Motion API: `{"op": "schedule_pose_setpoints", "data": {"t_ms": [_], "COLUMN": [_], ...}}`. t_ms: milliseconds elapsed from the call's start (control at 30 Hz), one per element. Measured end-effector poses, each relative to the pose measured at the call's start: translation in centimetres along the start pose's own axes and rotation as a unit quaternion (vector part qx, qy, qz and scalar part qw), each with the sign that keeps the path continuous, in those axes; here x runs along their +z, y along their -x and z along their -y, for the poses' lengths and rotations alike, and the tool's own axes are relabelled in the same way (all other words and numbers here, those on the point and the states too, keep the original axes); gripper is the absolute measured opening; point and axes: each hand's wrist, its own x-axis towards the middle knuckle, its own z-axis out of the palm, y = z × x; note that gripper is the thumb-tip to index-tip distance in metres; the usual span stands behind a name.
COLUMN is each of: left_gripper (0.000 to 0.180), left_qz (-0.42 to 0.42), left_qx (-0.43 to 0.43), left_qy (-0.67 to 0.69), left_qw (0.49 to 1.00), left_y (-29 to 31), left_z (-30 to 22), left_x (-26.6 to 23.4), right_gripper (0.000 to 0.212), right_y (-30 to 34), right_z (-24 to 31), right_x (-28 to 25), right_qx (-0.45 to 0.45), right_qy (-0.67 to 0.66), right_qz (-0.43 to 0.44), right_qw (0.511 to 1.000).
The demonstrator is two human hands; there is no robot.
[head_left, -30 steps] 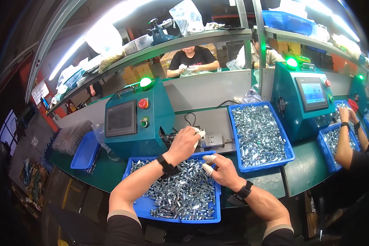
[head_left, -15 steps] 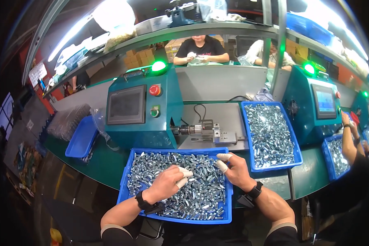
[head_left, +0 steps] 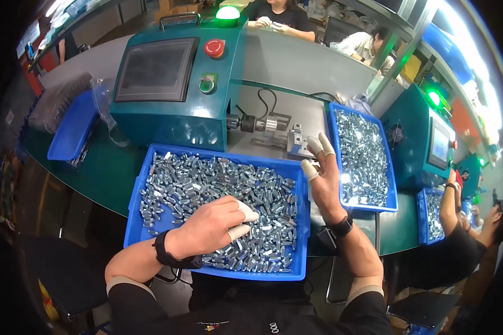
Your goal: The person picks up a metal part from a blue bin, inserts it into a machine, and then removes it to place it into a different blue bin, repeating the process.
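My left hand is over the near blue tray, which is filled with small shiny metal hex fittings. Its thumb and forefinger, in pale finger cots, close together at the fittings; whatever lies between them is hidden. My right hand is raised above the tray's right edge, beside the metal clamping fixture. Its fingers, also in cots, stretch upward and the thumb stands apart, with nothing visibly held. Left of the fixture, a chuck juts from the teal machine.
A second blue tray of metal fittings stands to the right, near another teal machine. An emptier blue tray is at far left. The first machine carries a red button and a lit green lamp. Other people work opposite and at right.
The view has tilted down and come closer to the bench. My right hand has moved from the tray's corner up to the fixture, fingers straightening. My left hand stays over the fittings.
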Motion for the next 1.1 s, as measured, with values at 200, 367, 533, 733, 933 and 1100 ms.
{"op": "schedule_pose_setpoints", "data": {"t_ms": [200, 367, 533, 733, 933, 1100], "left_gripper": [0.03, 0.031, 0.031, 0.029, 0.029, 0.032], "left_qz": [0.004, 0.013, 0.027, 0.035, 0.032, 0.043], "left_qx": [-0.012, -0.017, -0.019, -0.04, -0.032, -0.058], "left_qy": [0.009, 0.018, 0.016, 0.026, 0.031, 0.036], "left_qw": [1.0, 1.0, 0.999, 0.998, 0.998, 0.997], "left_y": [0.3, 0.3, -0.1, -0.7, -0.8, -0.9], "left_z": [-0.6, -1.1, -1.2, -1.4, -1.2, -1.1], "left_x": [0.1, -0.2, -0.3, -0.4, -0.3, -0.5], "right_gripper": [0.075, 0.071, 0.067, 0.067, 0.068, 0.069], "right_y": [-0.3, -0.4, -0.8, -1.7, -2.1, -1.7], "right_z": [0.5, 0.8, 0.6, 0.5, 0.8, -0.4], "right_x": [0.1, 0.7, 1.7, 2.1, 1.5, 1.0], "right_qx": [0.068, 0.11, 0.105, 0.113, 0.12, 0.127], "right_qy": [-0.072, -0.106, -0.081, -0.087, -0.124, -0.145], "right_qz": [0.007, -0.01, -0.009, 0.019, 0.075, 0.088], "right_qw": [0.995, 0.988, 0.991, 0.99, 0.982, 0.977]}}
